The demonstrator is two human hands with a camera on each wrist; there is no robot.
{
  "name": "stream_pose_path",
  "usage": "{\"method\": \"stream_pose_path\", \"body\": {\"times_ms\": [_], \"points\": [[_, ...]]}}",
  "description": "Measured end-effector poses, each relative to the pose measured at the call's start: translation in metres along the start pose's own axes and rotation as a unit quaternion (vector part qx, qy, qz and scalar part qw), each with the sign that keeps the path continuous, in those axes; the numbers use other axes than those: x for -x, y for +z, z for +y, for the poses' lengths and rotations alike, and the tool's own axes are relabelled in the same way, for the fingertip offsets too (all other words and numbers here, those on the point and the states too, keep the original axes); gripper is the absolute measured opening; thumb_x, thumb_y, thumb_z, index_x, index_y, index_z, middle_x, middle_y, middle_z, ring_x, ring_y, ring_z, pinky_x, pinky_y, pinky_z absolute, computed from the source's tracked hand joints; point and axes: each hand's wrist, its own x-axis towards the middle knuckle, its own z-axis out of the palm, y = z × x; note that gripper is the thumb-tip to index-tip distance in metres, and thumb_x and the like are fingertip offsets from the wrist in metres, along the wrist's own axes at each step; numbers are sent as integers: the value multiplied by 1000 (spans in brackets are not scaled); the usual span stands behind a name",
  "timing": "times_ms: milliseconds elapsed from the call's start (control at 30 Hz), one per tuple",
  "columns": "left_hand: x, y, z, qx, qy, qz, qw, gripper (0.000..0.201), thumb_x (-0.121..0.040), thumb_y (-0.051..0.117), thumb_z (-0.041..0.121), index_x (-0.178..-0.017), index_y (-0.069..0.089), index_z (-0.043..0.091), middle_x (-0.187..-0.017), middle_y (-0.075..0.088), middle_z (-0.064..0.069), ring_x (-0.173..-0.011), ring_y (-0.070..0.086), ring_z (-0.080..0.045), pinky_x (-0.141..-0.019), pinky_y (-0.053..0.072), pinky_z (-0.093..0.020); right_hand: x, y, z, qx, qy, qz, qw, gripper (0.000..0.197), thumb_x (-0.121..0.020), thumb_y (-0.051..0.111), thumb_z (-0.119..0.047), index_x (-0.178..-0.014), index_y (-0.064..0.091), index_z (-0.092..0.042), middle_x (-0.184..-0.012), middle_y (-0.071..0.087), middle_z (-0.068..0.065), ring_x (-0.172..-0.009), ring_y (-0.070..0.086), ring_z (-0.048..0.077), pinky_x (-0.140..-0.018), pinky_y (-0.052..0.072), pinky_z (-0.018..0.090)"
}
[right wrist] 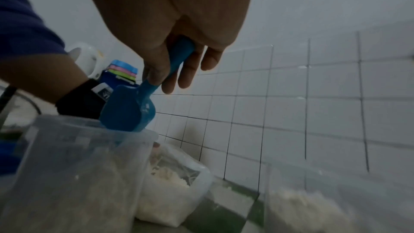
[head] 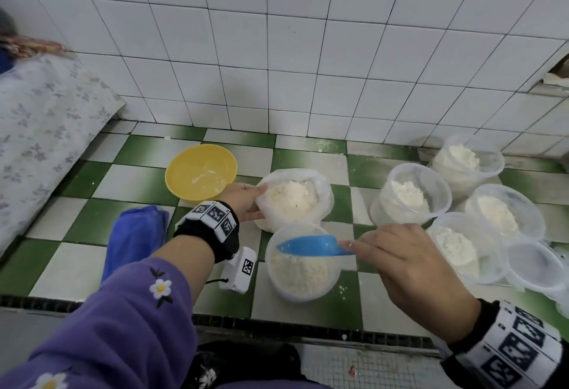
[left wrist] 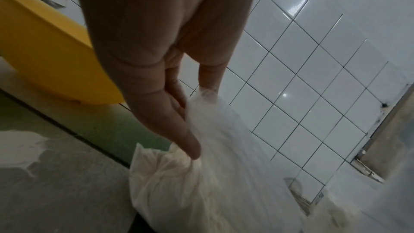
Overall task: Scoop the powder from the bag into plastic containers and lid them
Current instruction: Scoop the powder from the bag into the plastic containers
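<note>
A clear plastic bag (head: 294,199) of white powder stands open on the checkered floor. My left hand (head: 246,203) holds its left rim, fingers and thumb pinching the plastic (left wrist: 195,130). My right hand (head: 409,262) grips the handle of a blue scoop (head: 311,245) (right wrist: 130,111). The scoop is tipped over a clear round container (head: 303,265) (right wrist: 74,166) that is partly filled with powder, just in front of the bag. No lid shows on this container.
A yellow bowl (head: 200,173) sits left of the bag. Several clear tubs of powder (head: 412,194) crowd the right side, with an empty one (head: 535,265) at the far right. Blue cloth (head: 135,234) lies on the left. The tiled wall is behind.
</note>
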Motion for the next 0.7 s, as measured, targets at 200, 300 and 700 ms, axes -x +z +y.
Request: {"method": "stream_pose_path", "body": {"times_ms": [200,300,700], "points": [[3,0,-9,-58,-67,-42,995,35,-88,70,23,-114,59,2,-111,67,-14,-95,66,-24,-76,59,-34,-14,-14,11,-302,313,41,899,32,-89,62,-12,-101,69,-41,-91,67,-17,-86,57,4,-73,40,8],[3,-2,-14,-85,-99,-50,990,33,-89,68,24,-114,56,6,-107,62,-10,-98,63,-26,-84,57,-41,-35,-4,27,-274,379,9,884,24,-92,58,-13,-103,69,-32,-96,63,-20,-87,54,0,-72,37,6],[3,0,-11,-85,-81,-59,991,44,-99,46,42,-123,49,6,-115,61,-18,-92,62,-32,-87,56,-49,-121,78,55,97,85,-229,965,52,-74,67,-4,-125,55,-6,-104,59,10,-87,57,30,-75,45,39]]}}
